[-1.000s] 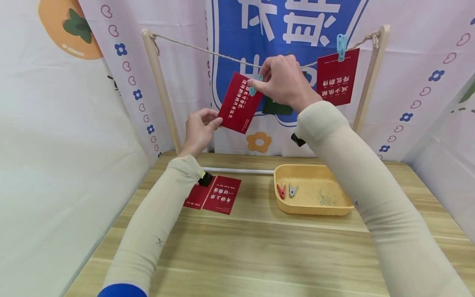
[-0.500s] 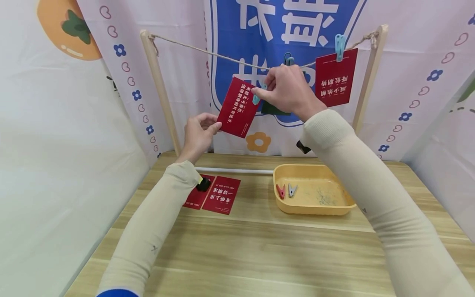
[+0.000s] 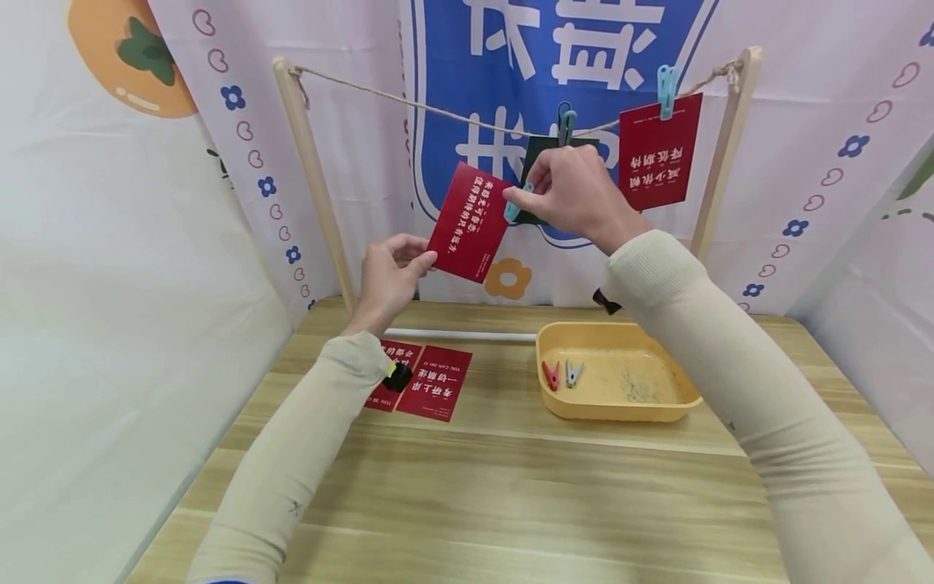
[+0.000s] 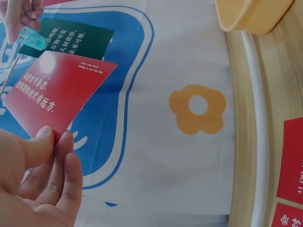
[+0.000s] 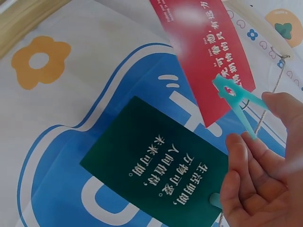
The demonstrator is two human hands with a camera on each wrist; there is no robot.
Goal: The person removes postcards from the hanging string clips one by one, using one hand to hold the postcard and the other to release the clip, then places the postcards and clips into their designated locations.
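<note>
Between thumb and fingers, my left hand (image 3: 388, 280) pinches a red card (image 3: 467, 227) with white writing by its lower left corner. The card is tilted below the twine (image 3: 409, 101). My right hand (image 3: 584, 193) squeezes the handles of a light teal clothespin (image 5: 227, 92) beside the card's upper right edge. In the right wrist view the clothespin's tip overlaps the card; I cannot tell whether they touch. Behind the right hand a green card (image 5: 151, 161) hangs from the twine under a dark teal clothespin (image 3: 566, 126).
Another red card (image 3: 660, 154) hangs at the right under a light blue clothespin (image 3: 666, 91). Wooden posts (image 3: 314, 178) hold the twine. A yellow tray (image 3: 620, 412) contains a red clothespin (image 3: 550, 375) and a grey one (image 3: 574, 374). Two red cards (image 3: 435, 384) lie on the table.
The red card and the clothespin have dropped lower, away from the twine. My right hand has shifted right and down, the clothespin moving towards the card's edge; more of the green card shows.
</note>
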